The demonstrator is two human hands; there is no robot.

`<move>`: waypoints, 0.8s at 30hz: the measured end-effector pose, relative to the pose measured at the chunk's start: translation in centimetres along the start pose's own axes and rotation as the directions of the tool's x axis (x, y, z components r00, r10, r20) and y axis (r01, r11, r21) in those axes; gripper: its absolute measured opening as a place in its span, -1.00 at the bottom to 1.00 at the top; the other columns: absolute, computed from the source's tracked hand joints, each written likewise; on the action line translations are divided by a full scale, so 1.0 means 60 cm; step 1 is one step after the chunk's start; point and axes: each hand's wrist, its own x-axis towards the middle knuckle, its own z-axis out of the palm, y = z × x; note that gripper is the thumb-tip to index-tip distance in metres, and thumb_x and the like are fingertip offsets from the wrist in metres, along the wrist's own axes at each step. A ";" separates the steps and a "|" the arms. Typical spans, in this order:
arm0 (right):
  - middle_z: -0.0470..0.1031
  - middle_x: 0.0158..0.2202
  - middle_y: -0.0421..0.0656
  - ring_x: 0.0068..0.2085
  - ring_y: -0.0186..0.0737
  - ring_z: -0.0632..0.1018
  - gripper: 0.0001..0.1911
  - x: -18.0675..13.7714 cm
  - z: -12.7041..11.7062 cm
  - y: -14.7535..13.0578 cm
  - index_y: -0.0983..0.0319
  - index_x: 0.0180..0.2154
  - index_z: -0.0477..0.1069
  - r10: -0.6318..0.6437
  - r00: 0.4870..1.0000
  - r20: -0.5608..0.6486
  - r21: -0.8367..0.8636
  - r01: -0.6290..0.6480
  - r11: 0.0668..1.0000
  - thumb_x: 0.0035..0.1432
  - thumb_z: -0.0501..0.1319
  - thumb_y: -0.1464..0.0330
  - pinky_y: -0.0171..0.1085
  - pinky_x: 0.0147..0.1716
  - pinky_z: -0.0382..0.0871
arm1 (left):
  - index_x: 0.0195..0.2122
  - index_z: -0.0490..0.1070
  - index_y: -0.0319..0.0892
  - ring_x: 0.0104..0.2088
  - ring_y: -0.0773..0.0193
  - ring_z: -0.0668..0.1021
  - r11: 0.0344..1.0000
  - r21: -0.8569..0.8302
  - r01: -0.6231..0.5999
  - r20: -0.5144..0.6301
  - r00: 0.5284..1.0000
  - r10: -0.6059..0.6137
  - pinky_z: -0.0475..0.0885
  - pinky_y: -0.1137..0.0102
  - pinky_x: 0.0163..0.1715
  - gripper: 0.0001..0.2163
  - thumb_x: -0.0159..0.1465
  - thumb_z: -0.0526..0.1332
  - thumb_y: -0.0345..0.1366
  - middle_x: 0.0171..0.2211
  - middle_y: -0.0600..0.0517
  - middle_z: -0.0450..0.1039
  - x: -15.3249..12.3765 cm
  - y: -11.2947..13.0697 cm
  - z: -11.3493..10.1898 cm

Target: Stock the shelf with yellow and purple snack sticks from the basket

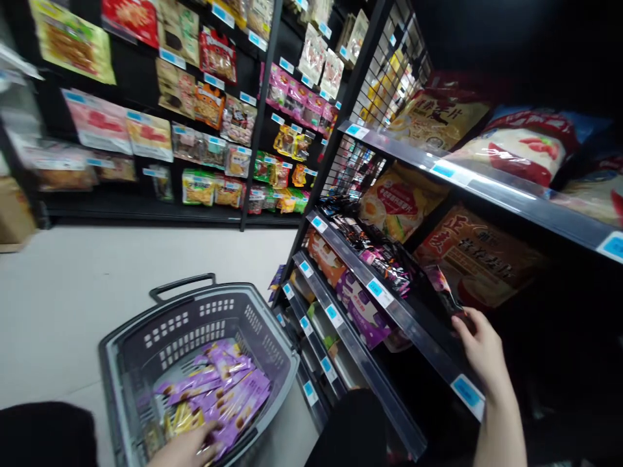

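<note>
My right hand [479,347] pinches a slim black-and-pink snack packet [442,285] by its lower end, just above the middle shelf on the right. Several similar dark packets [384,259] lie in a heap on that shelf, to the left of the hand. At the bottom of the view, my left hand [187,447] is down in the grey shopping basket [275,389], fingers curled at the purple snack packets [228,383]. Part of that hand is cut off by the frame's lower edge. Yellow packets [182,418] lie beside the purple ones.
The basket stands on the pale floor [58,292] with its handle [182,282] folded to the far rim. Clear shelf edging [403,318] with price tags runs along the right. Large snack bags [472,253] stand behind the packets. Hanging snack bags [219,55] fill the far rack.
</note>
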 end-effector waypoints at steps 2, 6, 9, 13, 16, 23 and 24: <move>0.39 -0.29 -0.10 -0.27 -0.15 0.45 -0.80 -0.049 0.026 -0.084 0.20 -0.22 0.36 -0.151 0.988 -0.020 0.152 0.153 0.977 0.12 0.06 0.31 -0.21 -0.29 0.33 | -0.18 0.43 -0.13 -0.12 -0.01 0.47 0.934 -0.355 -0.030 0.090 0.994 0.066 0.34 0.19 -0.10 -0.54 0.00 0.14 0.06 -0.17 -0.09 0.49 -0.025 0.041 -0.014; 0.33 -0.27 -0.08 -0.22 -0.15 0.40 -0.65 -0.168 0.144 -0.238 0.16 -0.07 0.34 -0.502 0.863 0.062 0.413 0.435 0.800 0.12 0.02 0.50 -0.17 -0.24 0.33 | 0.06 0.20 -0.15 -0.28 0.12 0.53 0.322 -0.945 0.052 0.149 0.947 0.284 0.44 0.21 -0.34 -0.41 0.12 0.00 0.13 -0.15 -0.18 0.43 -0.073 0.105 -0.038; 0.34 -0.28 -0.08 -0.21 -0.15 0.36 -0.57 -0.255 0.240 -0.299 0.14 -0.01 0.31 -0.633 0.771 0.070 0.581 0.484 0.654 0.10 0.02 0.57 -0.13 -0.22 0.32 | 0.09 0.15 -0.16 -0.33 0.12 0.55 0.115 -0.993 -0.007 0.029 0.953 0.303 0.47 0.27 -0.46 -0.41 0.12 0.07 0.08 -0.21 -0.19 0.45 -0.091 0.103 -0.053; 0.36 -0.26 -0.09 -0.18 -0.11 0.34 -0.58 -0.319 0.321 -0.301 0.05 -0.06 0.36 -0.593 0.797 0.109 0.656 0.391 0.646 0.11 0.03 0.56 -0.02 -0.18 0.30 | -0.04 0.32 -0.33 -0.46 0.18 0.55 0.221 -0.973 -0.064 -0.043 0.994 0.096 0.44 0.40 -0.56 -0.55 0.07 0.24 -0.21 -0.38 -0.16 0.49 -0.101 0.077 -0.063; 0.30 -0.08 -0.08 -0.03 0.01 0.29 -0.63 -0.335 0.348 -0.276 0.03 -0.09 0.39 -0.444 0.859 0.257 0.697 0.153 0.700 0.04 0.16 0.46 0.10 -0.06 0.22 | -0.15 0.41 -0.35 -0.49 0.18 0.55 0.397 -0.917 -0.028 -0.035 0.999 -0.009 0.45 0.36 -0.54 -0.60 -0.04 0.31 -0.33 -0.44 -0.09 0.49 -0.096 0.073 -0.057; 0.31 -0.08 -0.05 -0.25 -0.10 0.51 -0.33 -0.369 0.383 -0.241 0.15 0.07 0.13 -0.131 0.559 0.819 0.574 -0.799 0.178 -0.08 0.28 0.18 -0.09 -0.31 0.48 | -0.24 0.43 -0.29 -0.49 0.24 0.48 0.552 -0.833 0.019 -0.006 0.999 -0.044 0.43 0.28 -0.46 -0.59 -0.14 0.35 -0.26 -0.52 0.05 0.44 -0.073 0.089 -0.042; 0.31 -0.10 -0.06 -0.31 -0.14 0.52 -0.36 -0.371 0.384 -0.240 0.16 0.04 0.15 -0.109 0.533 0.839 0.544 -0.824 0.162 -0.08 0.28 0.18 -0.10 -0.33 0.48 | -0.24 0.43 -0.28 -0.50 0.27 0.47 0.582 -0.812 0.031 0.006 0.999 -0.045 0.41 0.31 -0.47 -0.59 -0.15 0.35 -0.26 -0.53 0.07 0.42 -0.072 0.089 -0.041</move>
